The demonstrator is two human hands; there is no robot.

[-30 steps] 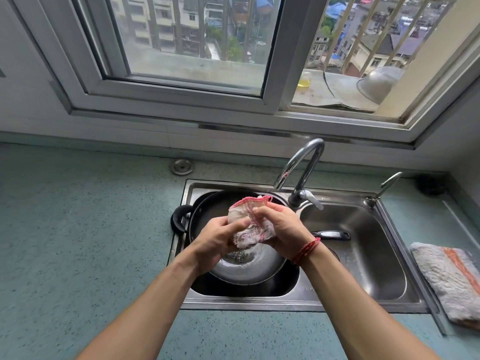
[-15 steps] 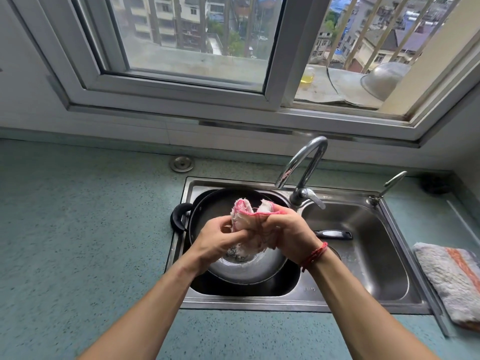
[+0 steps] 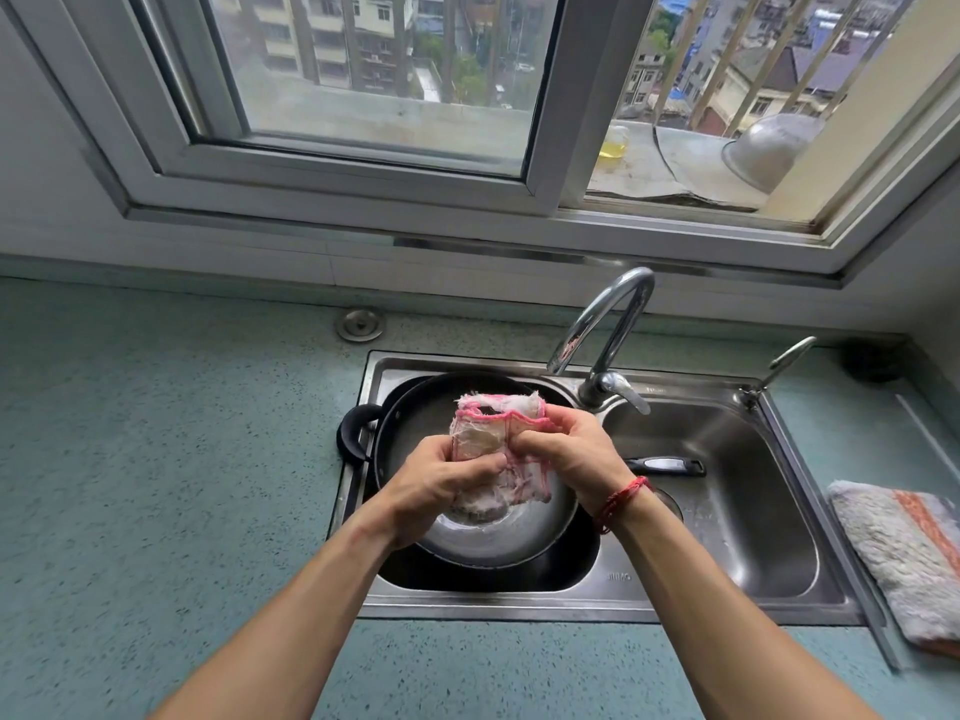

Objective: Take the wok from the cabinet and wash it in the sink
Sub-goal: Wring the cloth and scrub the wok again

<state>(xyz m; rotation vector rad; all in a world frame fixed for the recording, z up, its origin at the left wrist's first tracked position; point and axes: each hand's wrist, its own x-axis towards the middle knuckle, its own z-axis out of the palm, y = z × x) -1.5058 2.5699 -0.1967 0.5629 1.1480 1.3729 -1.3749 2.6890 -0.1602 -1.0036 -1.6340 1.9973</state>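
The dark wok point(image 3: 415, 418) lies in the left basin of the steel double sink point(image 3: 613, 600), its loop handle point(image 3: 356, 433) resting over the sink's left rim and its long handle point(image 3: 665, 466) reaching into the right basin. Above the wok, both hands hold a wet white dishcloth with pink edging point(image 3: 493, 433). My left hand point(image 3: 441, 480) grips its lower left part. My right hand point(image 3: 566, 454) grips its right side, a red string bracelet on the wrist. The cloth and hands hide the wok's centre.
The curved chrome faucet point(image 3: 602, 330) stands behind the sink's divider, with a smaller tap point(image 3: 779, 361) at the back right. A folded towel point(image 3: 904, 553) lies on the counter to the right. A round metal cap point(image 3: 360, 324) sits in the teal counter point(image 3: 156, 459).
Both hands kept working the cloth above the wok; the cloth has been bunched and then spread wider, with its pink edge now across the top. The wok has not moved.
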